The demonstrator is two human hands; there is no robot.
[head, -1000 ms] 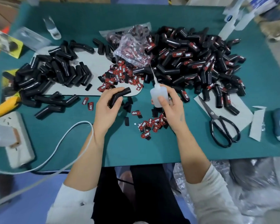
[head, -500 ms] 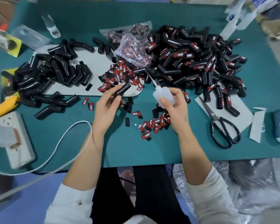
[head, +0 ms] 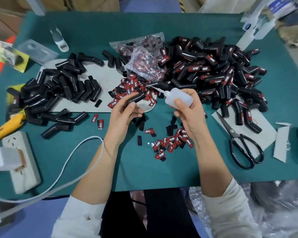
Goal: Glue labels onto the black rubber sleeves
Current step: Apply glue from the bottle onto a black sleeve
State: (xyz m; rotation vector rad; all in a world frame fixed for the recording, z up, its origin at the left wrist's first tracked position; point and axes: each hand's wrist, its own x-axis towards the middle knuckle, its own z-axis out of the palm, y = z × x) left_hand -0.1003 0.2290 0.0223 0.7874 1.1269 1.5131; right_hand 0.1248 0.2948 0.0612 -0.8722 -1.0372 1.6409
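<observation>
The left hand pinches 1 black sleeve in its fingers; the right hand grips the glue bottle, nozzle aimed at the sleeve, above the counter.

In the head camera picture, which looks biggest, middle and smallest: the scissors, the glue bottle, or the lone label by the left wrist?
1. scissors
2. glue bottle, raised nearer the camera, so it may look larger than it really is
3. lone label
</observation>
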